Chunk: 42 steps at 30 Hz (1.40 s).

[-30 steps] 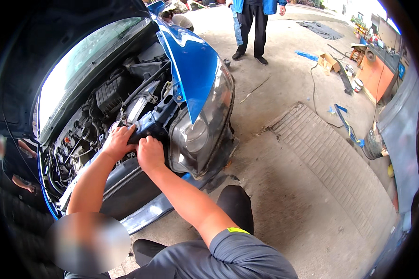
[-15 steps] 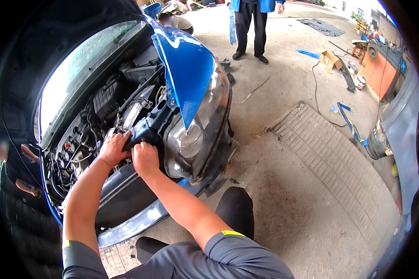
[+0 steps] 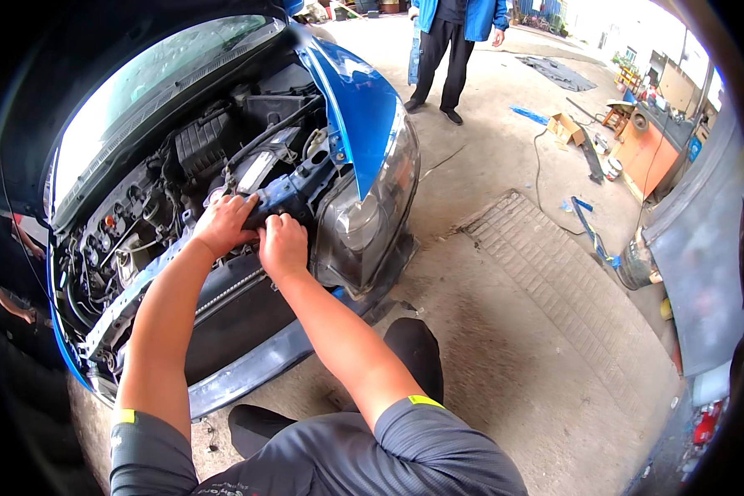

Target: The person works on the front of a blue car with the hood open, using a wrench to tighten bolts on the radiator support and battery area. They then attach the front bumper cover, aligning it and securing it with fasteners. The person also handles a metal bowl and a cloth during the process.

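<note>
My left hand [image 3: 225,225] is closed over the dark blue radiator support [image 3: 293,186] at the front of a car. Close beside it my right hand [image 3: 283,248] has its fingers curled against the same area, knuckles up. Its fingertips are hidden, so what they grip does not show. Just right of my hands sits the clear headlight [image 3: 360,227], below the pointed tip of the blue fender [image 3: 351,99]. Behind my hands lies the open engine bay, with a black engine cover [image 3: 202,145]. Beneath them are the dark radiator [image 3: 231,322] and a bluish bumper beam [image 3: 260,372].
Above the bay stands the raised hood [image 3: 33,91]. A person in a blue jacket [image 3: 478,21] stands beyond the fender. At far left, another person's hand [image 3: 16,307] shows. A drain grating [image 3: 554,277] crosses the floor; a cardboard box [image 3: 565,128] lies farther off.
The view has shifted, and the car sits a little differently in it. Both my hands stay at the radiator support. The standing person's legs have moved slightly; the crouching person behind has left the view.
</note>
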Available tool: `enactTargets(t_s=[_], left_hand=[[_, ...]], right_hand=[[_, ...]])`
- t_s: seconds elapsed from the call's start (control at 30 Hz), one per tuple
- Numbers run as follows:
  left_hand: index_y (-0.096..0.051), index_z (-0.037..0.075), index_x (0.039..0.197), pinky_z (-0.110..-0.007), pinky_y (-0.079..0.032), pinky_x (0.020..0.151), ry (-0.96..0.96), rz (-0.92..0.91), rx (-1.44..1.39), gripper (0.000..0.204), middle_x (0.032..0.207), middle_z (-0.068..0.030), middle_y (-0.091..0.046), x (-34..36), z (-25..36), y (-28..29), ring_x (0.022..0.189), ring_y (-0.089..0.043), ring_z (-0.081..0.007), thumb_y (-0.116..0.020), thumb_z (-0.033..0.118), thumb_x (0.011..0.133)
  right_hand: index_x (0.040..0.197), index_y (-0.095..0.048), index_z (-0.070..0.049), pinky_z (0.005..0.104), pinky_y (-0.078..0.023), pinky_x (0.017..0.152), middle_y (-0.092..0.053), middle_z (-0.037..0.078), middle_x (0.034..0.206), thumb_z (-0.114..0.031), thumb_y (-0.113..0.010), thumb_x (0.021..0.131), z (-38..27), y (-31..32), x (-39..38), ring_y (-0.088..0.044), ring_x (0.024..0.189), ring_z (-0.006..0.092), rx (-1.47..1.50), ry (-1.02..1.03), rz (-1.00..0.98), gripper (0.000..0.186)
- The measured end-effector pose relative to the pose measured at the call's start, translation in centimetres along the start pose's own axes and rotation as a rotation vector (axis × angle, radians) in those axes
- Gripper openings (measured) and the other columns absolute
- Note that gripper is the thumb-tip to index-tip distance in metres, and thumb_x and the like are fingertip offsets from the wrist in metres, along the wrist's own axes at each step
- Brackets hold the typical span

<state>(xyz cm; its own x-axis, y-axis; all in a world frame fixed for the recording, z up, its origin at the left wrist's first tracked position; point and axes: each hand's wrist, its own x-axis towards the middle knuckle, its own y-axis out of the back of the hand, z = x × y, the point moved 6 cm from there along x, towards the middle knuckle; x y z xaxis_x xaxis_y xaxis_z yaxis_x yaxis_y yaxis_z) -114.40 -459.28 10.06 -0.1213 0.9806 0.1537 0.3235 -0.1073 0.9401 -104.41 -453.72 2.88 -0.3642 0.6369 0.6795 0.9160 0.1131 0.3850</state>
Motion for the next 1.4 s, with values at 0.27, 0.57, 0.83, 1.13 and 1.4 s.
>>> enactTargets(t_s=[0.27,0.57,0.83,1.13,1.4], left_hand=[[-0.054,0.007,0.136,-0.038,-0.044,0.095,-0.075,0.132,-0.041,0.073,0.103,-0.0076,-0.059,-1.4,-0.9,-0.5,0.103,-0.056,-0.0266,-0.073,0.042,0.075],[-0.059,0.006,0.13,-0.039,-0.044,0.093,-0.08,0.212,-0.102,0.069,0.102,-0.0086,-0.059,-2.1,-1.1,-0.5,0.103,-0.055,-0.0287,-0.077,0.034,0.07],[-0.058,0.007,0.131,-0.037,-0.044,0.096,-0.059,0.189,-0.121,0.069,0.104,-0.0069,-0.058,-2.0,-1.4,0.0,0.103,-0.054,-0.0268,-0.077,0.036,0.071],[-0.057,0.006,0.131,-0.039,-0.044,0.095,-0.083,0.189,-0.14,0.072,0.104,-0.0084,-0.06,-1.7,-1.0,-0.2,0.104,-0.054,-0.0278,-0.077,0.037,0.069],[-0.056,0.008,0.131,-0.04,-0.044,0.097,-0.102,0.212,-0.029,0.07,0.112,-0.0085,-0.057,-2.1,-1.8,-1.0,0.111,-0.053,-0.0277,-0.076,0.043,0.074]], right_hand=[[0.079,-0.057,-0.006,0.047,-0.046,0.073,-0.058,0.013,0.082,-0.018,-0.063,0.089,-0.8,-1.0,-0.5,-0.059,0.082,0.0343,-0.093,0.023,0.026,0.017],[0.08,-0.061,-0.004,0.0493,-0.049,0.075,-0.063,0.015,0.086,-0.02,-0.067,0.085,-1.1,-1.2,-0.2,-0.062,0.086,0.0369,-0.138,-0.033,-0.123,0.018],[0.085,-0.061,-0.006,0.0451,-0.045,0.076,-0.061,0.011,0.086,-0.016,-0.069,0.083,-1.5,-0.8,0.1,-0.06,0.086,0.033,-0.117,0.077,-0.038,0.012],[0.081,-0.058,-0.006,0.0472,-0.045,0.074,-0.058,0.013,0.083,-0.014,-0.067,0.085,-0.7,-1.1,-0.9,-0.059,0.082,0.0362,-0.066,0.066,0.08,0.013],[0.08,-0.06,-0.004,0.0501,-0.047,0.072,-0.06,0.017,0.081,-0.019,-0.066,0.086,-1.0,-2.0,-0.4,-0.06,0.079,0.0385,-0.176,0.039,0.014,0.017]])
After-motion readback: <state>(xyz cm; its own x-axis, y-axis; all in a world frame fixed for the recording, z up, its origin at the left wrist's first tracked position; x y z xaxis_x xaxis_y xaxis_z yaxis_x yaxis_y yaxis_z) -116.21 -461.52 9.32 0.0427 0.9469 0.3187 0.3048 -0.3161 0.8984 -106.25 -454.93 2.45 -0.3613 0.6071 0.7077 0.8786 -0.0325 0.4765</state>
